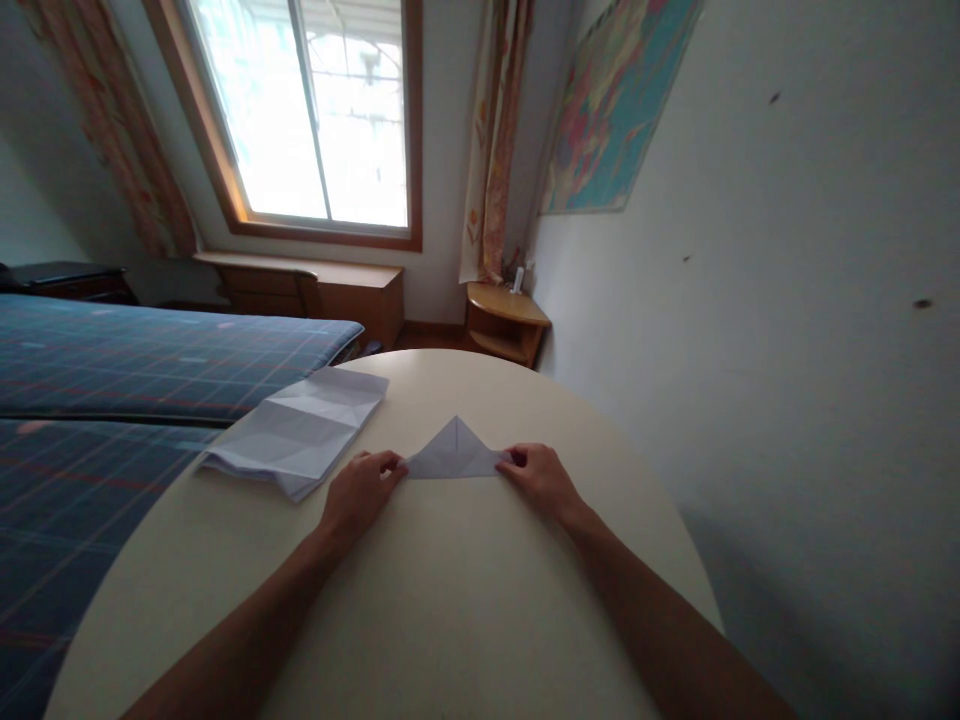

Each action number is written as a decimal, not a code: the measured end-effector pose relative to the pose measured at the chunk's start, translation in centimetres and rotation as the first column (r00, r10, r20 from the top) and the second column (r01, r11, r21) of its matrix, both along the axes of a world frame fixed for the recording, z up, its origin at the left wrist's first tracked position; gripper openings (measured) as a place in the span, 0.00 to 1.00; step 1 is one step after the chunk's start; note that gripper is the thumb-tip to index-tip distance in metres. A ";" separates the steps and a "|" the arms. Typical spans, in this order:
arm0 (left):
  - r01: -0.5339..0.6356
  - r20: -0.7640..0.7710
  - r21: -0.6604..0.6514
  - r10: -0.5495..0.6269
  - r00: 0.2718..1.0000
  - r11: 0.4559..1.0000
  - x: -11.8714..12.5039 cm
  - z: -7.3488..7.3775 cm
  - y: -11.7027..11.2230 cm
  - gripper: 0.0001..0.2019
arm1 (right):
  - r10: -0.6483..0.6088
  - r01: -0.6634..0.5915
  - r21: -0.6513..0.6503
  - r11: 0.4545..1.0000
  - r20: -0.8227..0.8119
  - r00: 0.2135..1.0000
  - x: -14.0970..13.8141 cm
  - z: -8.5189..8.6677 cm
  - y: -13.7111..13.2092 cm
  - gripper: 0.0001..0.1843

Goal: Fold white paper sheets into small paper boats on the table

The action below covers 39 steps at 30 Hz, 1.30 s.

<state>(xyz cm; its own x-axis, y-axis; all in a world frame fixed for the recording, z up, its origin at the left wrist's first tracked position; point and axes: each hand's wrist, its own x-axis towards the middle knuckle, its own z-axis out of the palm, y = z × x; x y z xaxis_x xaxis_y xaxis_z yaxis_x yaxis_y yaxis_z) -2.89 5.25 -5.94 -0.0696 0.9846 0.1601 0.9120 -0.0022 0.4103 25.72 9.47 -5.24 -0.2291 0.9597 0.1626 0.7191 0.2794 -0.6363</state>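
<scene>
A small white paper folded into a triangle (pixel 454 452) lies on the round cream table (pixel 450 600), its point facing away from me. My left hand (pixel 361 492) pinches the triangle's left corner with curled fingers. My right hand (pixel 541 478) pinches the right corner in the same way. Both forearms stretch across the table toward the paper.
A stack of creased white sheets (pixel 300 430) lies on the table to the left of the triangle. A bed with a blue plaid cover (pixel 112 370) stands beside the table's left edge. A white wall (pixel 787 350) runs close along the right. A wooden corner shelf (pixel 504 320) and a window (pixel 315 110) are beyond.
</scene>
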 end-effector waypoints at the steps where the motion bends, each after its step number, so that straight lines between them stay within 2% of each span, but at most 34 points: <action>1: -0.002 0.003 -0.001 0.002 1.000 1.000 0.0 0.0 0.0 0.12 | 0.001 -0.001 -0.008 1.000 0.003 1.000 0.0 0.1 0.0 0.12; 8: -0.022 -0.005 -0.005 0.022 1.000 1.000 0.4 0.1 -0.1 0.13 | -0.025 0.026 -0.012 1.000 0.074 0.997 0.1 0.3 -0.2 0.12; 16: 0.071 -0.081 0.047 -0.067 0.994 0.996 0.5 -0.3 -0.1 0.13 | -0.011 0.009 0.020 1.000 0.116 0.993 0.2 -0.2 0.0 0.12; 24: 0.110 -0.111 0.065 -0.102 0.989 0.992 0.8 0.0 -0.7 0.13 | -0.055 0.041 0.061 0.997 0.238 0.970 -0.2 0.3 -0.5 0.12; 39: 0.119 -0.174 0.091 -0.101 0.979 0.989 1.2 -0.2 -0.8 0.13 | -0.031 -0.014 0.111 0.994 0.397 0.917 -0.9 0.8 -1.2 0.12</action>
